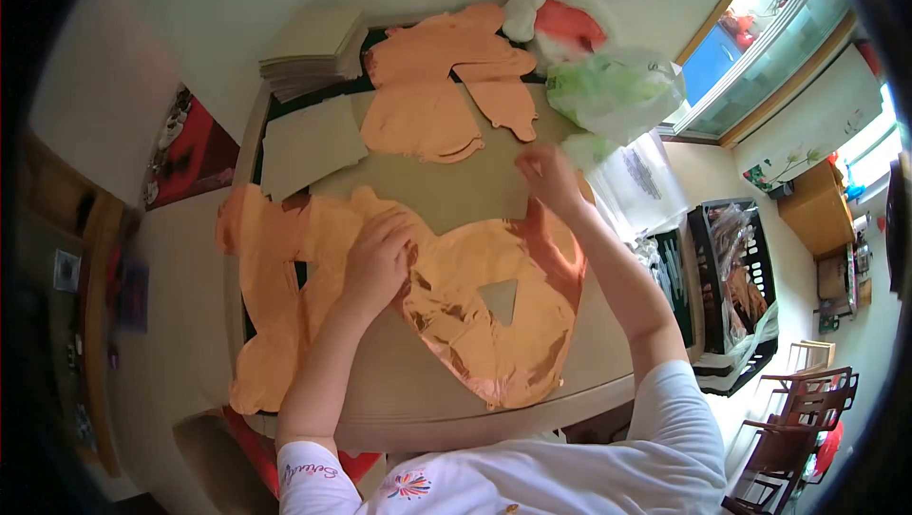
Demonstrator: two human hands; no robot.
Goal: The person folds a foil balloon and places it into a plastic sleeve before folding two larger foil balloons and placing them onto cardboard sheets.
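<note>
Two hands, at least three foil shapes, one black crate

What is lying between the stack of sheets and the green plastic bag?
The head view shows orange foil pieces lying between the stack of sheets and the plastic bag.

The beige worktop bears a holed rose-gold foil balloon right of the left fingers, a second balloon left of them, a third balloon beyond, a card stack beyond-left, and a plastic bag beyond-right of the right fingers.
</note>
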